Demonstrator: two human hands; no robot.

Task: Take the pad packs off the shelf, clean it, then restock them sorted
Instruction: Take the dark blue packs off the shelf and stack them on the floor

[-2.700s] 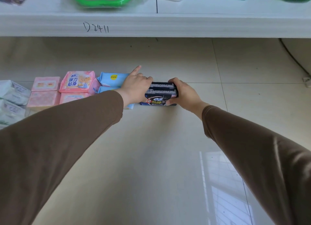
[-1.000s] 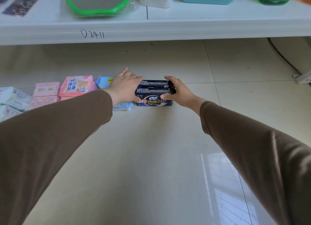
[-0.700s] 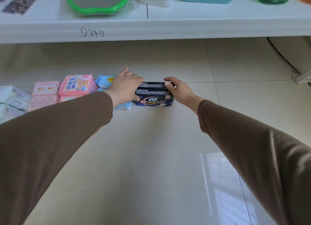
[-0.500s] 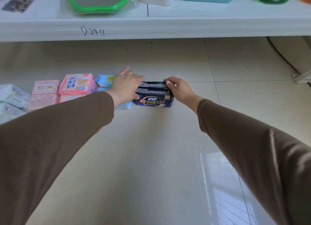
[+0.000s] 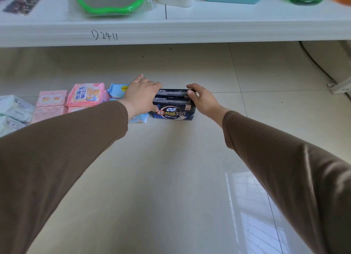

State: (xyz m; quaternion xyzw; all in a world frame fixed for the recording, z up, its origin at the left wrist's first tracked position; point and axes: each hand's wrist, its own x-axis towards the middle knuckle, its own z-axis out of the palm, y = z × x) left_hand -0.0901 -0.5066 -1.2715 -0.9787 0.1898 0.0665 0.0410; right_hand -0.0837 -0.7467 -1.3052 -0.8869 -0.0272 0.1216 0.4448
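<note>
Two hands on the dark packs

The dark packs lie sideways between the left hand and right hand; both squeeze their ends.

A glossy beige tiled surface carries a row of pad packs. Dark navy packs stand between the fingers of both hands. Just left of the left fingers lie light blue packs, then pink packs, paler pink packs, and white-green packs farthest from them.
</note>
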